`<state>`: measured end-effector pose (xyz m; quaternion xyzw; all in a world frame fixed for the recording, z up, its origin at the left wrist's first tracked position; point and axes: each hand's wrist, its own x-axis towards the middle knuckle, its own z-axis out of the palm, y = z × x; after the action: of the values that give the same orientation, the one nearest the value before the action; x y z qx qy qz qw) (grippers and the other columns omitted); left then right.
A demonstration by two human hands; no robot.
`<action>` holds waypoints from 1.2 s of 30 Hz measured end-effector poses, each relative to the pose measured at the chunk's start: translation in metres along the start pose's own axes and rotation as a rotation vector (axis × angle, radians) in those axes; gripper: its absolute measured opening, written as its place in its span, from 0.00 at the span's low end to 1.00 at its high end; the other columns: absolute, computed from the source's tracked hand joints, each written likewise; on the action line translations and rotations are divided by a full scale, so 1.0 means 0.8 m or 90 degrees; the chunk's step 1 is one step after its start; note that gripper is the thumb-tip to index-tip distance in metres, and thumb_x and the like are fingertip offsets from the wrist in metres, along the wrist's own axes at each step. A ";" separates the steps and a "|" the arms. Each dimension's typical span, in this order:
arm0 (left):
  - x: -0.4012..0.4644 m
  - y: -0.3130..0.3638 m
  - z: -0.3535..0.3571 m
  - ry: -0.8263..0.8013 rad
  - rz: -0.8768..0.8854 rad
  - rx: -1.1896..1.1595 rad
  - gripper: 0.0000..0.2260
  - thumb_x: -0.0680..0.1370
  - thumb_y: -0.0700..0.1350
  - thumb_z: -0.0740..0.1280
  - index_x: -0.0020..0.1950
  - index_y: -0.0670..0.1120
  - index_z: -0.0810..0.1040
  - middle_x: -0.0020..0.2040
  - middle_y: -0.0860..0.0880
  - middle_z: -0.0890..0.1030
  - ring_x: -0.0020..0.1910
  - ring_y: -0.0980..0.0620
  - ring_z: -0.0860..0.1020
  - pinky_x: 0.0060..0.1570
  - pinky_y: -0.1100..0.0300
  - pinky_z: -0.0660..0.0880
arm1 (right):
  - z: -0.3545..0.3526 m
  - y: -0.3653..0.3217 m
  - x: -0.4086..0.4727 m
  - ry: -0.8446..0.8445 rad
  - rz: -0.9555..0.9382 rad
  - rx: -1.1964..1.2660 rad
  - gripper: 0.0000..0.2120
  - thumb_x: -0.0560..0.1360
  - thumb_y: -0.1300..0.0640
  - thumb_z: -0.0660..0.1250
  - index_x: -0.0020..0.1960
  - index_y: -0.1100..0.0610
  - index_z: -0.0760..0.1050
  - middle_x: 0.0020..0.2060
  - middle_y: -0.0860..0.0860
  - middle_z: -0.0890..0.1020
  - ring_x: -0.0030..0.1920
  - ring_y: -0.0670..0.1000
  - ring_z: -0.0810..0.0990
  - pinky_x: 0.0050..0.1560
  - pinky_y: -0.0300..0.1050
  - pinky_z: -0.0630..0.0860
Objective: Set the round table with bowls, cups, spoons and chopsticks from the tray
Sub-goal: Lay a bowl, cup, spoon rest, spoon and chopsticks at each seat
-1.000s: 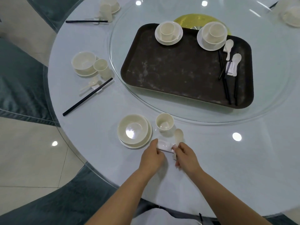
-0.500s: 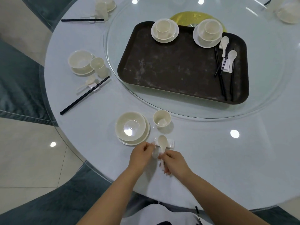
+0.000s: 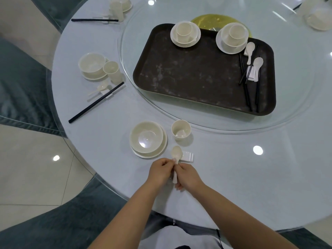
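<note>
Now spoon (image 3: 177,154) handle pinched btwn fingers of both hands, bowl end fwd.

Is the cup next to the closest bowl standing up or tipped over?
Standing up. The cup has its open mouth facing up.

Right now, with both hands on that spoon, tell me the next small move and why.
Probably let go of the spoon and reach to the tray for chopsticks. The spoon's bowl already lies at the left end of the rest, beside the bowl and cup. This setting has no chopsticks, while the left one does.
</note>
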<state>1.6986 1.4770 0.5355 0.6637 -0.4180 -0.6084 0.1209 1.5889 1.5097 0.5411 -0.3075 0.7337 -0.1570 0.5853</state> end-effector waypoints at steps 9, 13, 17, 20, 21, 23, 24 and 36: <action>0.004 0.002 0.003 0.024 0.029 0.047 0.10 0.79 0.45 0.63 0.45 0.41 0.81 0.41 0.45 0.83 0.44 0.46 0.81 0.53 0.50 0.77 | 0.000 0.004 -0.003 0.007 -0.012 -0.055 0.16 0.80 0.49 0.53 0.40 0.52 0.74 0.33 0.52 0.82 0.28 0.50 0.81 0.33 0.46 0.80; 0.007 0.004 0.007 0.021 0.026 0.055 0.10 0.79 0.44 0.63 0.46 0.42 0.82 0.42 0.45 0.83 0.46 0.46 0.81 0.54 0.49 0.78 | -0.001 0.004 -0.003 0.015 -0.011 -0.063 0.16 0.81 0.49 0.53 0.39 0.51 0.73 0.34 0.52 0.82 0.29 0.50 0.81 0.35 0.45 0.80; 0.009 0.003 0.009 0.028 0.032 0.081 0.10 0.79 0.45 0.63 0.46 0.43 0.81 0.42 0.45 0.83 0.45 0.46 0.81 0.52 0.49 0.78 | 0.001 0.002 -0.004 0.022 -0.019 -0.077 0.16 0.81 0.50 0.53 0.38 0.52 0.71 0.37 0.53 0.83 0.29 0.50 0.80 0.34 0.44 0.79; 0.010 0.003 0.009 0.032 0.036 0.098 0.09 0.79 0.44 0.63 0.45 0.43 0.81 0.42 0.45 0.83 0.45 0.46 0.81 0.51 0.50 0.79 | 0.002 0.000 -0.004 0.025 -0.023 -0.088 0.17 0.81 0.52 0.53 0.37 0.54 0.71 0.37 0.55 0.82 0.32 0.52 0.81 0.39 0.48 0.80; 0.011 0.003 0.009 0.032 0.036 0.101 0.09 0.79 0.45 0.63 0.45 0.43 0.81 0.42 0.46 0.83 0.45 0.46 0.81 0.51 0.51 0.78 | 0.002 0.000 -0.004 0.026 -0.021 -0.085 0.17 0.81 0.52 0.53 0.37 0.54 0.71 0.36 0.55 0.82 0.32 0.53 0.81 0.40 0.49 0.81; 0.012 0.004 0.009 0.031 0.038 0.109 0.09 0.79 0.45 0.62 0.45 0.44 0.81 0.42 0.47 0.83 0.44 0.48 0.81 0.49 0.52 0.78 | 0.002 0.000 -0.004 0.025 -0.017 -0.074 0.17 0.81 0.52 0.53 0.38 0.56 0.71 0.35 0.54 0.81 0.32 0.53 0.81 0.40 0.50 0.81; 0.012 0.003 0.009 0.031 0.038 0.114 0.09 0.79 0.45 0.63 0.44 0.45 0.81 0.41 0.48 0.83 0.43 0.49 0.80 0.48 0.53 0.77 | 0.002 0.000 -0.004 0.025 -0.016 -0.070 0.16 0.81 0.52 0.53 0.38 0.56 0.72 0.35 0.54 0.81 0.32 0.52 0.80 0.39 0.49 0.81; 0.013 0.001 0.013 0.047 0.058 0.147 0.12 0.78 0.44 0.63 0.35 0.44 0.77 0.32 0.50 0.78 0.33 0.52 0.74 0.36 0.59 0.70 | 0.000 0.003 -0.002 0.017 -0.027 -0.078 0.15 0.79 0.54 0.55 0.38 0.57 0.72 0.38 0.57 0.83 0.31 0.52 0.80 0.41 0.50 0.82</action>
<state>1.6882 1.4725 0.5261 0.6754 -0.5103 -0.5253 0.0863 1.5884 1.5125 0.5411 -0.3563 0.7430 -0.1285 0.5518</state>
